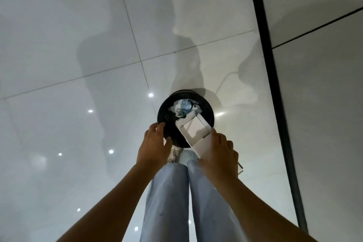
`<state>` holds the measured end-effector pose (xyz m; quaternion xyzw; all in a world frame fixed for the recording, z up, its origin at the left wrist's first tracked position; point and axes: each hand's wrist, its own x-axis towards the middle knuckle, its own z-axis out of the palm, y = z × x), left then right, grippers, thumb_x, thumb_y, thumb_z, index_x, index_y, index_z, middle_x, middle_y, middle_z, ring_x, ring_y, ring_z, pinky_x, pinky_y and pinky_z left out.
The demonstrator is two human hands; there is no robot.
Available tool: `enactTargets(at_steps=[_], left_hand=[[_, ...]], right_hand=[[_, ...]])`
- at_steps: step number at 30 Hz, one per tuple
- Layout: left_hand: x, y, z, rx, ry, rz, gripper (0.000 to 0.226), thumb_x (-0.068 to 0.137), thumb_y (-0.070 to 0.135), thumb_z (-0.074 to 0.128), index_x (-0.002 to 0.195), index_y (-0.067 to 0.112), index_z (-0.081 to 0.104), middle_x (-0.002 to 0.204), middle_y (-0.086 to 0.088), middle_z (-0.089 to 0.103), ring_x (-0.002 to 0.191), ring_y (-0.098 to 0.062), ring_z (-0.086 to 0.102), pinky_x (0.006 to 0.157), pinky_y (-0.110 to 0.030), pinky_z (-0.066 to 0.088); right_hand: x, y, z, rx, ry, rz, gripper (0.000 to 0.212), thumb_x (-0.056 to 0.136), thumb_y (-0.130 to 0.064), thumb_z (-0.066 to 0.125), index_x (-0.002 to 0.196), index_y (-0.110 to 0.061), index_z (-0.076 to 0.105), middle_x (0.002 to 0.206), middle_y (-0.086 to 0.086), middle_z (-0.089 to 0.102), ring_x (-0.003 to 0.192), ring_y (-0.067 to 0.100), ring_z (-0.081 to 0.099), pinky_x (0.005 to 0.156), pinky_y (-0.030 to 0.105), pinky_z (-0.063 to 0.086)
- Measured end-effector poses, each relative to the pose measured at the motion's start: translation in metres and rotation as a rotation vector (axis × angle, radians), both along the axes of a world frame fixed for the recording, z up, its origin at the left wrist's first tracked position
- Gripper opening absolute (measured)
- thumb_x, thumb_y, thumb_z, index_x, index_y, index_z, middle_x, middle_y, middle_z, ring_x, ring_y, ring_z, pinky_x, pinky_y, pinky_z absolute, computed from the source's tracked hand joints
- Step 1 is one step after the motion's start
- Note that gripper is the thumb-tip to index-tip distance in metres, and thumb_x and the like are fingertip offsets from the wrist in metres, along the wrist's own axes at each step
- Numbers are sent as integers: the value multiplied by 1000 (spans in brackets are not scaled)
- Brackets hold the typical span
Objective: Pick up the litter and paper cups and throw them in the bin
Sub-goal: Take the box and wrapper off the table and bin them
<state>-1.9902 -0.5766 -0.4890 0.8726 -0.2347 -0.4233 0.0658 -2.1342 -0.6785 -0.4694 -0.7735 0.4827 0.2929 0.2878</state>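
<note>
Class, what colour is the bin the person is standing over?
Black; the bin shows best in the head view, its only view.

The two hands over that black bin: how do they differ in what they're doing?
The right hand grips a white open cardboard box, tilted with its open end over the black bin; the left hand holds nothing. The left hand's fingers are relaxed near the bin's rim, while the right hand's are curled round the box. Both reach forward above the bin.
</note>
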Motion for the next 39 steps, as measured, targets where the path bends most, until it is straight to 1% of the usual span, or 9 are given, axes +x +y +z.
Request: enactTargets(at_steps=[4,9,14,20,24,28,31,34,39], left_hand=[[11,12,-13,-51,-24,28,48,96,30,49,141,15,39,146,-4,40,132,-23,40,102,-31,39],[22,23,-46,-120,-51,46,45,96,26,49,139,15,41,144,-3,43,132,-21,40,102,-28,36],[29,34,-79,-171,-80,69,42,96,26,48,137,17,44,143,-1,44,130,-19,41,101,-27,37],[34,46,-99,-156,-99,93,41,96,23,48,136,17,45,144,-1,43,132,-19,40,103,-26,34],[31,46,-86,-131,-82,108,41,96,22,48,137,18,44,143,0,43,132,-19,39,101,-25,35],[26,41,-45,-113,-31,52,43,97,24,47,139,18,41,144,0,42,134,-18,36,103,-28,37],[26,40,6,-98,-18,13,44,97,27,45,140,20,39,144,1,42,132,-18,37,103,-27,37],[28,38,60,-83,-27,-14,45,98,30,43,141,19,38,144,0,42,133,-18,37,104,-28,36],[36,45,150,-77,-123,62,45,97,33,43,139,18,40,141,0,45,130,-17,40,102,-28,38]], right_hand=[[21,9,-36,12,51,51,97,78,-47,67,151,-17,12,141,2,36,124,23,40,94,37,41],[52,16,-94,10,60,13,98,77,-43,71,150,-12,14,144,8,34,129,27,37,97,41,41],[82,19,-148,-32,61,8,101,79,-49,70,151,-8,12,150,12,29,136,30,31,101,43,37],[90,17,-175,2,55,-17,96,83,-51,65,151,-11,11,153,16,24,139,32,27,105,45,34],[78,19,-148,-32,-9,55,79,89,-45,59,149,-14,18,154,10,24,138,29,28,107,43,35],[63,19,-96,-36,-47,109,65,94,-37,55,148,-15,25,151,8,30,137,28,32,109,40,37],[62,17,-39,-31,-61,177,60,95,-35,52,147,-16,27,151,8,32,137,26,33,109,37,36],[69,15,23,-55,-94,316,59,96,-37,49,148,-19,25,153,6,30,140,24,30,111,35,32],[102,16,120,-54,-142,611,63,98,-36,45,151,-18,17,158,9,17,145,28,19,119,42,19]])
